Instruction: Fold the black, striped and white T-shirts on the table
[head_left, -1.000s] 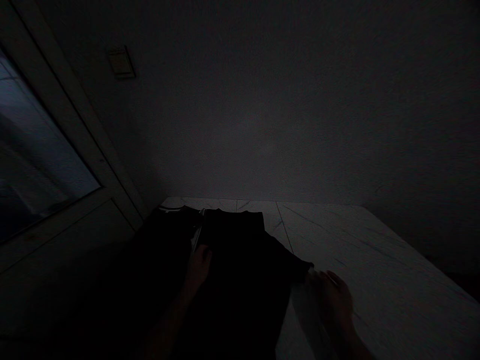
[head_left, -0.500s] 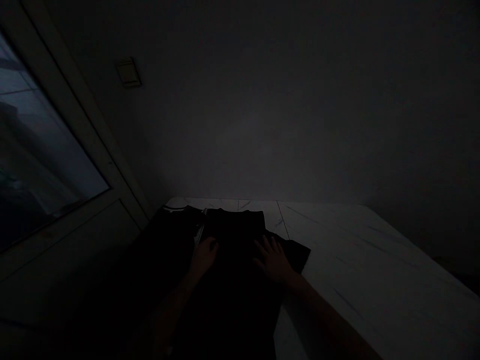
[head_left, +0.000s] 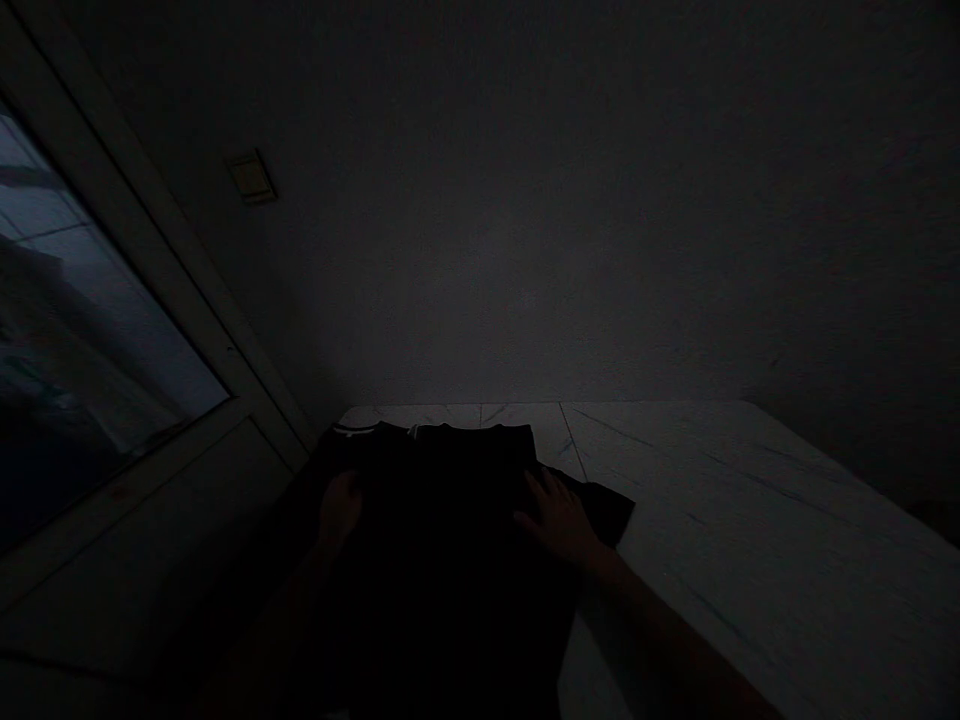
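Observation:
The view is very dark. A black garment (head_left: 465,560), seemingly a shirt, lies spread on a pale marbled table (head_left: 697,500), a short sleeve pointing right. At its left lies more black cloth (head_left: 319,465) with a light neck band; the border between the two is lost in the dark. My right hand (head_left: 559,515) rests on the garment near that sleeve, fingers spread. Over the dark cloth to the left is my left hand (head_left: 341,505), its fingers too dim to tell whether they pinch the fabric.
A grey wall (head_left: 525,250) stands behind the table, with a square switch plate (head_left: 251,178) at its upper left. On the left is a framed door (head_left: 165,280) with a glass pane. The table's right edge slants toward the lower right.
My left hand has moved left, and the light gap between the two dark cloths is now mostly covered. My right hand stays by the sleeve. The view has shifted slightly.

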